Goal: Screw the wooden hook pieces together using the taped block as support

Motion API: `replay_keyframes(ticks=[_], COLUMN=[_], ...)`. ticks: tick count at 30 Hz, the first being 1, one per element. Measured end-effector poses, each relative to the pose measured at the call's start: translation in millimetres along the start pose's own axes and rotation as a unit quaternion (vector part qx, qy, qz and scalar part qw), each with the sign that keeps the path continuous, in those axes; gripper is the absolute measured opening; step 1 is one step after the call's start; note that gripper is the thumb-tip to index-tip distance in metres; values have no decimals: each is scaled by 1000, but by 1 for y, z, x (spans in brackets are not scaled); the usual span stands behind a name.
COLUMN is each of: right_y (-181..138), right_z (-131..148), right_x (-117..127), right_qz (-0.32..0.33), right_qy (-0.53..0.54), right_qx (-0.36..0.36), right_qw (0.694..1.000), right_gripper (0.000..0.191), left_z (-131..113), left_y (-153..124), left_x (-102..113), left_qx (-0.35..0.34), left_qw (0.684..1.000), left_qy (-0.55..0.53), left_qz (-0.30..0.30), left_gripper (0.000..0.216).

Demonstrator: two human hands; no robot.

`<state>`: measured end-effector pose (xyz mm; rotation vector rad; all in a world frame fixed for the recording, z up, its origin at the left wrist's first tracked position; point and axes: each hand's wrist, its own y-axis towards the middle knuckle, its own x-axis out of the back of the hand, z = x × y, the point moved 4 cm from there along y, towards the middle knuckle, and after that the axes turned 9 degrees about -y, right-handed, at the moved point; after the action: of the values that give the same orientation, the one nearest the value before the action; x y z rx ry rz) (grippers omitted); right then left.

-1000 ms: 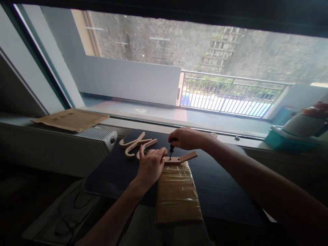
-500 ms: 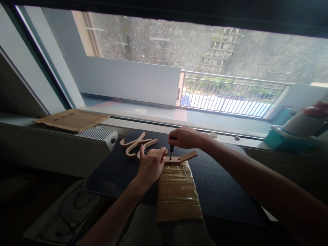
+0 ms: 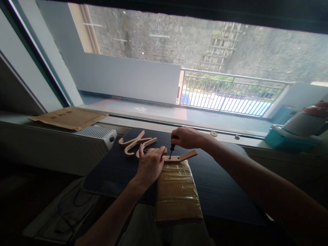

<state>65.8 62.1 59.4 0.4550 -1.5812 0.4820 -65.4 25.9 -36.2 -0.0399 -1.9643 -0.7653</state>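
My right hand point(image 3: 186, 137) is closed around the dark handle of a screwdriver point(image 3: 172, 149). Its shaft points down and its tip meets a hole in a pale wooden hook point(image 3: 188, 155). That hook lies across the far end of a cardboard block wrapped in clear tape point(image 3: 178, 194). My left hand point(image 3: 151, 163) grips the hook's left part, fingers bent over it and hiding much of it. Several more wooden hooks point(image 3: 133, 139) lie just beyond my left hand, some crossing one another.
Everything rests on a dark table point(image 3: 217, 181) by a window. A brown paper envelope point(image 3: 70, 117) lies on a white radiator point(image 3: 101, 135) at left. On the sill are a roll of tape point(image 3: 213, 134) and, at right, a teal box point(image 3: 289, 140) with a pale container on top.
The screwdriver's handle now leans slightly more to the right, my right hand shifting with it. My left hand stays on the hook. The whole view has moved slightly.
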Motion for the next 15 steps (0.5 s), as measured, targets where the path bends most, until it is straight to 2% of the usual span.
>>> replay_keyframes(ticks=[7,15], right_y=[3,-2], right_z=[6,7], right_x=[4,9], right_qz=[-4,60], right_qy=[-62,-40], right_qx=[-23,96], right_qw=[998,993], right_gripper=[28,21], left_z=[-2,-1], left_y=[-1,-1], left_x=[3,2], left_qx=[4,5], left_qw=[1000,1000], left_qy=[-4,1], left_qz=[6,8], left_gripper=[30,31])
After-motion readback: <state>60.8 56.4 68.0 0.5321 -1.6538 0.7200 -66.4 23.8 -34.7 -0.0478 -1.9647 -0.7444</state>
